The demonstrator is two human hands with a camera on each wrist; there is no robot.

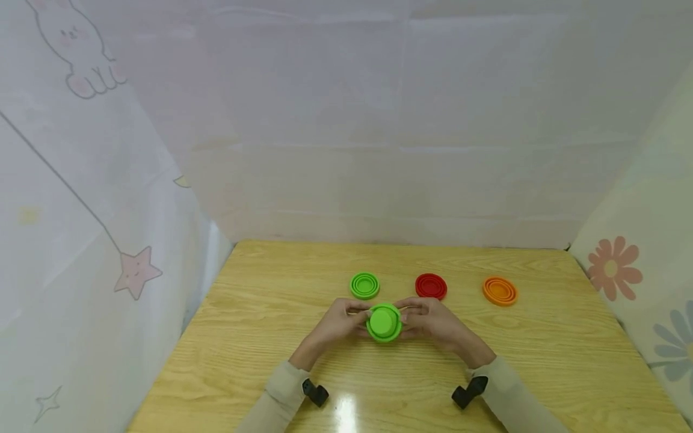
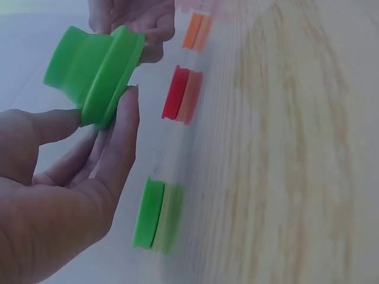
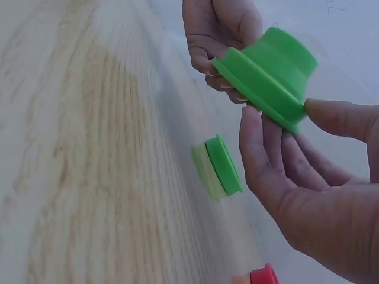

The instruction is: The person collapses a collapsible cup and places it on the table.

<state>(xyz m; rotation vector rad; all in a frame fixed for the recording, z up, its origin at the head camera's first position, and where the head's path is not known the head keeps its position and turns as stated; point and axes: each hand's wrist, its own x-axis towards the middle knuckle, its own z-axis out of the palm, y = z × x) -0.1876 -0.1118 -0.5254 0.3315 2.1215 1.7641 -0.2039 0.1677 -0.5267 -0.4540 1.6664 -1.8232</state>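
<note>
A green collapsible cup is held up over the table, partly extended, its narrow base facing the head camera. My left hand pinches its wide rim on the left between thumb and fingers. On the opposite side my right hand grips the same rim, thumb on the base side and fingers beneath. Both wrist views show the stepped wall of the held cup standing out from the rim. Just beyond the hands, a second green cup, collapsed flat, lies on the table. The inside of the held cup is hidden.
A flat red collapsible cup lies beyond my right hand, and a flat orange one is farther right. The light wooden table meets a pale cloth backdrop at its back edge, with printed cloth at both sides.
</note>
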